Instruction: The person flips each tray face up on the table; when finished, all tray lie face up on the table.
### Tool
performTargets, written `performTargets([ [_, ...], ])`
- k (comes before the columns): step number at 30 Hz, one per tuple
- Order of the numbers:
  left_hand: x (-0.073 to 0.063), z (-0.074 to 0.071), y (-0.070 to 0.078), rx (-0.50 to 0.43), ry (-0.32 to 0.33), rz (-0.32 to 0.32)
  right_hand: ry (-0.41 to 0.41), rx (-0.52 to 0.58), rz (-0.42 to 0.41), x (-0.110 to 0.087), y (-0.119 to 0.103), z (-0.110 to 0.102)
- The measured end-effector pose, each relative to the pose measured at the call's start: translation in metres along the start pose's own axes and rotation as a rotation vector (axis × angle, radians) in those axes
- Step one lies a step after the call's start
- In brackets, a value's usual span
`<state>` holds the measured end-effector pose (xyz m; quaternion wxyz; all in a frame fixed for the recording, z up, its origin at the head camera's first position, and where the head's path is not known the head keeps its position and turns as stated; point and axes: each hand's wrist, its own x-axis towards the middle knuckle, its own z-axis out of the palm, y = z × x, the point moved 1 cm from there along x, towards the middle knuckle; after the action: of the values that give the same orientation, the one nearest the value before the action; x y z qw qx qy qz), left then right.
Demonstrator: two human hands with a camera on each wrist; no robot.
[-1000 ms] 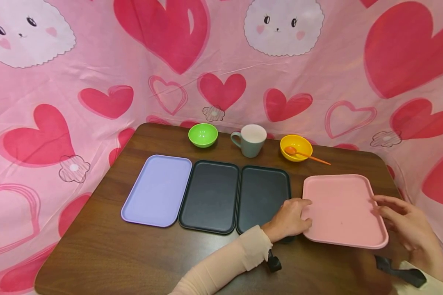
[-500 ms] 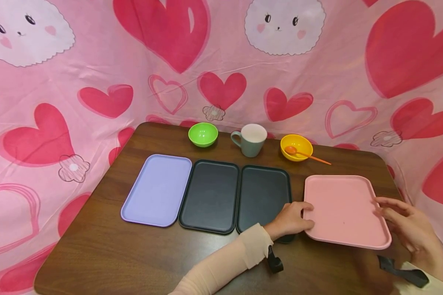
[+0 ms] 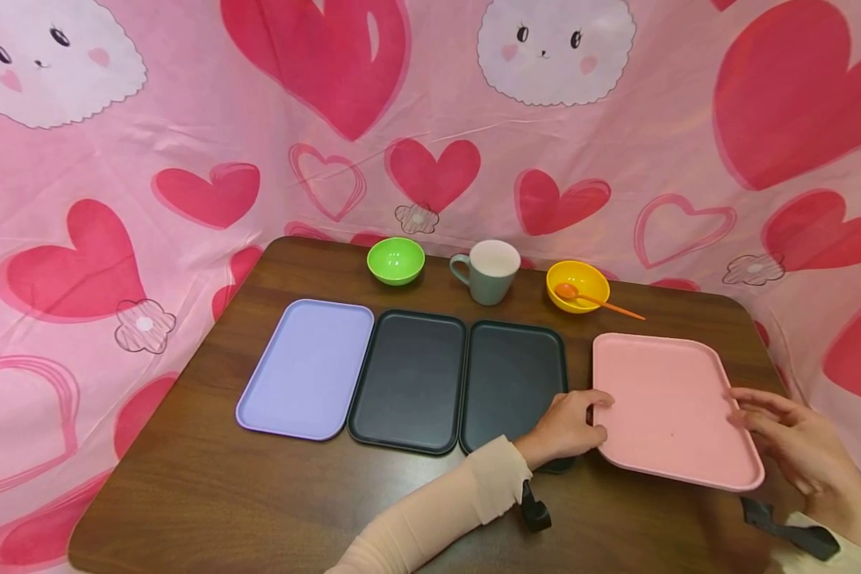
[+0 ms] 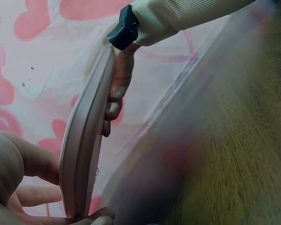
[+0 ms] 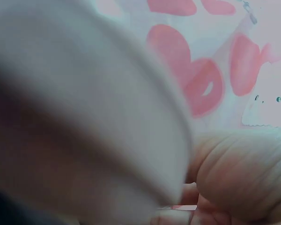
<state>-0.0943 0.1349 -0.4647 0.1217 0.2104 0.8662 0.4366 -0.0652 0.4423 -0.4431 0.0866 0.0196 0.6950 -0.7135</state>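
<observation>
A pink rectangular tray (image 3: 663,391) is held between both hands at the right of the table in the head view. My left hand (image 3: 563,426) grips its left edge, thumb and fingers wrapping the rim. On the opposite edge my right hand (image 3: 803,446) holds the rim, with fingertips over the top. The left wrist view catches the tray (image 4: 84,140) edge-on, raised over the wooden surface, with the right hand (image 4: 120,77) on its far side. Close up and blurred, the tray's underside (image 5: 98,89) fills much of the right wrist view.
A dark tray (image 3: 513,383) lies just left of my left hand, beside another dark tray (image 3: 407,383) and a lavender tray (image 3: 306,371). Along the back stand a green bowl (image 3: 396,261), a grey-green mug (image 3: 489,279) and a yellow bowl (image 3: 563,304) with an orange spoon (image 3: 603,304).
Both hands have shifted the pink tray slightly to the right. Its far left corner has risen a little in view and its near right corner has dropped slightly. The other tableware stays put.
</observation>
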Motion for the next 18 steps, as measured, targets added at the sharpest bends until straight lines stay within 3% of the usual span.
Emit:
performTargets([
  [5,-0.003,-0.001,0.004,0.061,0.021,0.064,-0.058,-0.034,0.0,0.003,0.005,-0.005],
  [10,-0.006,-0.003,0.006,0.097,0.033,0.124,-0.062,-0.077,0.032,0.007,0.008,-0.007],
  [18,-0.008,-0.002,0.005,0.158,0.066,0.132,-0.058,-0.088,0.052,0.012,0.008,-0.005],
])
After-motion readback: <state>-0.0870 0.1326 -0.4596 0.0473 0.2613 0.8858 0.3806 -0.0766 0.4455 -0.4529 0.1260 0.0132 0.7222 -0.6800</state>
